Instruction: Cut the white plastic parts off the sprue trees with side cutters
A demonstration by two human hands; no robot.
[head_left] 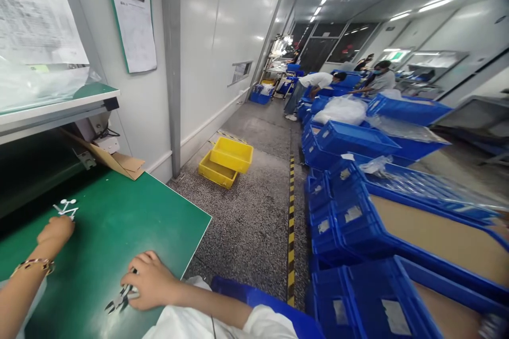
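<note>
White cloth of a loose sleeve [268,323] bunches at the bottom edge around the right forearm, whose right hand [153,280] is closed over the handles of metal side cutters [116,303]. Beyond the left hand [55,234], just past its fingertips on the bench [135,206], lies a small cluster of thin white plastic pieces [71,202], straight stems with two flat round ends. That hand's fingers are curled and meet the near end of the cluster; whether they grip it or only touch it, I cannot tell. The cutters sit well apart from the white pieces, low over the green bench top with its pale edge, their pointed jaws turned toward the left hand and their handles mostly hidden under the right palm. A beaded bracelet [34,265] circles the left wrist.

Farther back on the bench, a folded brown cardboard sheet [129,164] leans out from beneath a raised green-topped shelf [97,89]. On the wall above hangs a green clipboard [134,26] with a white sheet. Past the bench corner, two yellow plastic bins [234,154], one tilted upon the other, rest on the speckled floor. Yellow-and-black striped tape [291,222] runs alongside stacked blue plastic crates [353,222], and at the far end a person in a pale top [316,80] bends over them.
</note>
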